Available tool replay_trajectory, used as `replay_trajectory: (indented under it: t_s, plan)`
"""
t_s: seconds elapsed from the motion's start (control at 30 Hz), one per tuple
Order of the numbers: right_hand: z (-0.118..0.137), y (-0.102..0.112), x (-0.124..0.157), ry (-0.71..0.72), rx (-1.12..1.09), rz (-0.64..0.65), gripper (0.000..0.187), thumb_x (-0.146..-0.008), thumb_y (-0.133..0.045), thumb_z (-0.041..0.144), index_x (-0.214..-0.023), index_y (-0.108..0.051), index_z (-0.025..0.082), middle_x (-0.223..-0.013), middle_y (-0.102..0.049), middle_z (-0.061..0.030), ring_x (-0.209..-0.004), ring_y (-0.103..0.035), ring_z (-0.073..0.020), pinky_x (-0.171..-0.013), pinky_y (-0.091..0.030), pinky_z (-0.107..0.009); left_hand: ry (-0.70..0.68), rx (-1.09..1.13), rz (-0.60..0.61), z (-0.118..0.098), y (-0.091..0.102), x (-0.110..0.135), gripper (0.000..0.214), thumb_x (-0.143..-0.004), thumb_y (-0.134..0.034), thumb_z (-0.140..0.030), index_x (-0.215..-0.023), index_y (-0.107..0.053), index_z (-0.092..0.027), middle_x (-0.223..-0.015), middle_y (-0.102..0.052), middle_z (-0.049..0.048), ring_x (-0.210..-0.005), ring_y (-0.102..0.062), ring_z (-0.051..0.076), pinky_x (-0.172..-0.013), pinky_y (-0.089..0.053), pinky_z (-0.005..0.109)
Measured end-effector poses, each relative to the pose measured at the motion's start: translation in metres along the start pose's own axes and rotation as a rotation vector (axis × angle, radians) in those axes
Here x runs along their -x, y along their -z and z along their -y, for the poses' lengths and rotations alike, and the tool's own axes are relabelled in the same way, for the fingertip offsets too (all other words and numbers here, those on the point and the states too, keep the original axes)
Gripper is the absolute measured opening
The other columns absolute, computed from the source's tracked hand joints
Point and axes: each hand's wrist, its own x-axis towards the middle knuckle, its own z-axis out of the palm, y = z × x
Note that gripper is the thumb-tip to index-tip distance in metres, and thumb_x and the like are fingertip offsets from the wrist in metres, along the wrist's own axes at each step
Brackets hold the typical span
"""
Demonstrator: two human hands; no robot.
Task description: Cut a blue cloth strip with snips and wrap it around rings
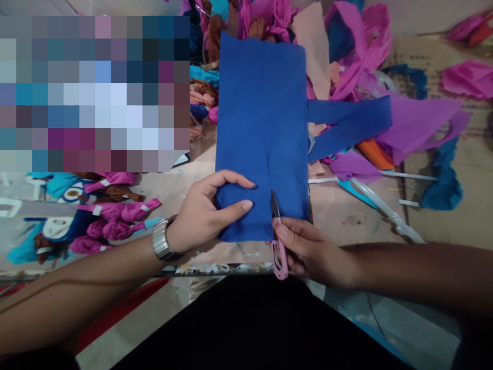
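Observation:
A long blue sheet (262, 97), of cloth or paper, lies lengthwise in front of me on the table. My left hand (210, 210) rests on its lower left part, thumb and index finger apart; the other fingers are mostly hidden. My right hand (308, 246) grips a pair of pink-handled scissors (282, 259) at the sheet's near edge. Their dark blade points away from me over the sheet, and a slit line runs from the near edge up to it. The second blade is hidden.
Pink and brown tied bundles (115, 210) lie at left beside a tool with a grey strip (50, 207). Blue strips (350, 118), purple sheets (419, 128) and a clear tube (389, 216) are at right. A pink heap (362, 46) stands behind. The upper left is blurred out.

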Motion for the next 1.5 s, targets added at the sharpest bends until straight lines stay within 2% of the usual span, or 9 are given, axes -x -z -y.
replay_trajectory:
  t_s: [0.2,0.73,1.37,1.5]
  plan:
    - [-0.0008,-0.0005,0.0005,0.01,0.002,-0.007,0.05,-0.092,-0.076,0.065,-0.087,-0.053,0.021,-0.065,-0.055,0.0065,-0.051,-0.041,-0.0054,-0.045,-0.031,-0.016,0.001,0.001,-0.019,-0.0016,-0.0015,0.0005,0.026,-0.085,-0.085,-0.036,-0.106,-0.077,-0.021,-0.105,-0.077,0.0068,-0.09,-0.071,0.02,-0.078,-0.061,0.032]
    - [-0.0042,0.0014,0.0032,-0.012,0.003,0.025,0.048,-0.095,-0.073,0.065,-0.091,-0.057,0.02,-0.063,-0.054,0.0059,-0.05,-0.043,-0.0061,-0.046,-0.03,-0.017,-0.01,-0.009,-0.016,0.0016,0.0002,-0.0001,0.027,-0.086,-0.085,-0.038,-0.107,-0.078,-0.022,-0.105,-0.077,0.0064,-0.085,-0.07,0.019,-0.074,-0.06,0.033]
    - [-0.0055,0.0021,0.0,0.012,0.016,0.006,0.044,-0.098,-0.071,0.062,-0.091,-0.056,0.02,-0.054,-0.045,0.0101,-0.043,-0.034,-0.0054,-0.043,-0.027,-0.017,-0.003,0.005,-0.01,0.0008,-0.001,0.0004,0.023,-0.087,-0.084,-0.032,-0.107,-0.077,-0.023,-0.107,-0.077,0.0057,-0.088,-0.07,0.018,-0.076,-0.058,0.03]
    - [-0.0025,-0.0006,0.0012,0.019,-0.009,-0.003,0.046,-0.097,-0.071,0.063,-0.087,-0.054,0.021,-0.055,-0.047,0.0098,-0.043,-0.035,-0.0052,-0.042,-0.027,-0.017,-0.011,0.007,-0.002,0.0025,-0.0016,0.0006,0.024,-0.087,-0.084,-0.032,-0.107,-0.076,-0.022,-0.109,-0.077,0.0059,-0.093,-0.071,0.018,-0.081,-0.059,0.031]
